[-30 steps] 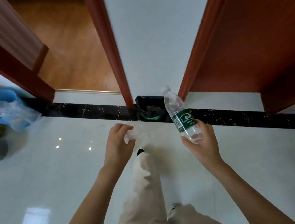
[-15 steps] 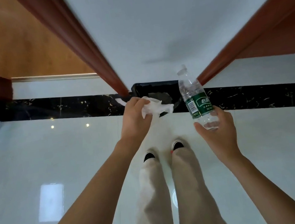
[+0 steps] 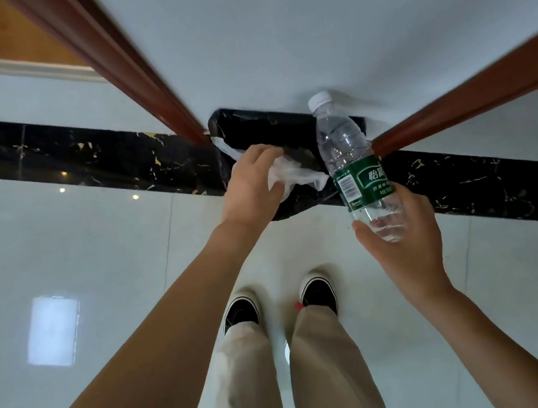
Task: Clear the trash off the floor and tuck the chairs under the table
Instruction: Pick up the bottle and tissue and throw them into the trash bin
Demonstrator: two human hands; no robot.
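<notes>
While I stand on the pale floor (image 3: 96, 262) facing the black-lined bin (image 3: 260, 125), my right hand (image 3: 406, 253) grips a clear plastic bottle (image 3: 344, 145) by its base at the bin's right edge, and my left hand (image 3: 251, 189) pinches a crumpled white tissue (image 3: 294, 174) over the bin's opening.

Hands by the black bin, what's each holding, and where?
Left hand grips a crumpled white tissue by one end; right hand holds a clear green-labelled plastic bottle by its base.
</notes>
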